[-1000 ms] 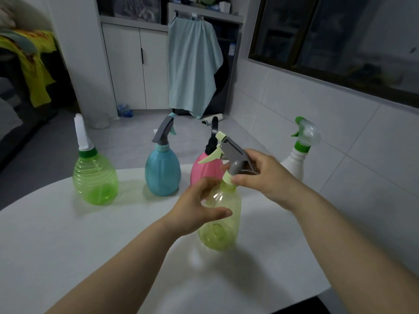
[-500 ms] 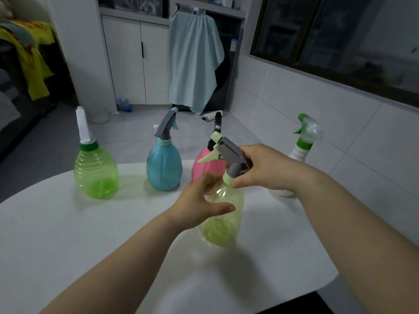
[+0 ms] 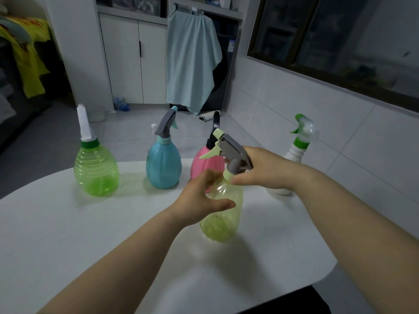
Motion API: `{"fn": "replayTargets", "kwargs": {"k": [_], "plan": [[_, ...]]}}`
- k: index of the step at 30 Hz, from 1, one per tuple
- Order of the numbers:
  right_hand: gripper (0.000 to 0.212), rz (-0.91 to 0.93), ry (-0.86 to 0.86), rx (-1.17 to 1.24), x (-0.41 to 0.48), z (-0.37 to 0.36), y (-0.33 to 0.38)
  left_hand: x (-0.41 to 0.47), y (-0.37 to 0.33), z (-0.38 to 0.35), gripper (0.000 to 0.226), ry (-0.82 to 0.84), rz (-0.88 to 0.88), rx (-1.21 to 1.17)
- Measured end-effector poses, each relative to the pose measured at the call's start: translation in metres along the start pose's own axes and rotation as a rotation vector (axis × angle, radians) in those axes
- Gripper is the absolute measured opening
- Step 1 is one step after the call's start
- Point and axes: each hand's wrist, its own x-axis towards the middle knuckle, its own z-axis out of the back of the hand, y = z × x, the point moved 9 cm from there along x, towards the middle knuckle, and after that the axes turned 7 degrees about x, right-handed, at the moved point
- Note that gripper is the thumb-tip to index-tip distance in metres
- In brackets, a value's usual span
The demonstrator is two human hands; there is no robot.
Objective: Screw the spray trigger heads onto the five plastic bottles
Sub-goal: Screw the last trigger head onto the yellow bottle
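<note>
A clear yellow-green bottle [image 3: 223, 218] stands on the white table [image 3: 90, 234] in front of me. My left hand [image 3: 201, 200] wraps around its shoulder. On its neck sits a grey spray head with a pale green trigger [image 3: 231, 150], and my right hand [image 3: 265, 169] grips that head at its pale green collar. Behind stand a green ribbed bottle [image 3: 96, 171] with a white head, a blue bottle [image 3: 163, 165] with a grey head, a pink bottle [image 3: 200, 164] with a black head, and a white bottle [image 3: 294, 152] with a clear and green head.
The table's rounded edge runs along the right and the near side. A white tiled wall with a dark window rises to the right. Across the floor stand white cabinets [image 3: 133, 60] and a hanging pale blue cloth [image 3: 192, 62].
My right hand has shifted its grip lower around the spray head, toward the collar. The nozzle has swung slightly. My left hand keeps its hold on the bottle.
</note>
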Motion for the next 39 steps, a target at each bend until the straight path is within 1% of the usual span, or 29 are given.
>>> {"fn": "replayTargets", "kwargs": {"k": [1,3,7,8,10,11,13,15,17,21,24,26,28,32,34,35,37,38,39], "plan": [[0.023,0.007,0.004,0.017,0.0,-0.001,0.0,0.0,0.0,0.0,0.062,0.0,0.003,0.006],[0.024,-0.001,-0.049,0.01,0.001,0.003,-0.001,0.0,0.001,0.0,0.063,-0.002,0.01,0.016],[0.025,-0.027,-0.271,-0.197,0.001,0.011,-0.004,0.0,0.001,0.0,0.061,-0.006,0.006,0.015],[0.027,-0.032,-0.303,-0.217,0.0,0.013,-0.006,0.0,0.001,0.0,0.06,-0.008,0.006,0.013],[0.026,-0.024,-0.274,-0.129,-0.003,0.013,-0.009,0.0,0.001,0.0,0.063,-0.015,0.012,0.009],[0.027,-0.02,-0.219,-0.064,-0.004,0.01,-0.01,0.0,0.001,0.0,0.064,-0.017,0.013,0.009],[0.018,0.014,-0.092,0.047,-0.005,0.002,-0.008,0.001,0.001,0.0,0.061,-0.017,0.008,0.014],[0.025,0.052,-0.069,0.094,-0.004,-0.001,-0.005,0.0,0.001,0.001,0.057,-0.014,-0.001,0.006],[0.029,0.054,-0.125,0.098,-0.001,0.001,-0.006,0.0,0.001,0.001,0.056,-0.013,-0.005,0.002],[0.029,0.058,-0.221,0.063,-0.002,0.004,-0.007,0.001,0.001,-0.001,0.062,-0.009,-0.003,0.006],[0.026,0.078,-0.365,0.051,-0.007,0.007,-0.011,0.0,0.0,0.0,0.061,-0.026,-0.005,0.014],[0.028,0.096,-0.459,0.044,-0.009,0.005,-0.011,0.0,-0.001,0.0,0.058,-0.031,-0.011,-0.005],[0.032,0.103,-0.51,0.027,-0.01,0.005,-0.01,-0.001,0.0,0.001,0.055,-0.024,-0.005,-0.027],[0.031,0.085,-0.495,-0.128,-0.009,0.006,-0.007,0.002,-0.001,0.0,0.055,0.031,-0.007,-0.018],[0.031,0.055,-0.452,-0.185,-0.007,0.002,-0.012,0.003,-0.001,0.0,0.055,0.026,-0.009,-0.012],[0.033,0.012,-0.414,-0.147,-0.006,-0.001,-0.021,0.002,-0.002,0.0,0.055,0.02,-0.011,-0.014],[0.054,-0.101,-0.324,0.056,-0.008,-0.009,-0.043,0.001,-0.002,0.0,0.054,0.012,-0.02,-0.012],[0.057,-0.121,-0.286,0.172,-0.009,-0.011,-0.049,0.001,-0.002,0.0,0.057,0.009,-0.022,-0.008],[0.051,-0.101,-0.251,0.285,-0.009,-0.013,-0.051,0.001,-0.002,0.0,0.061,0.007,-0.021,-0.003]]}}
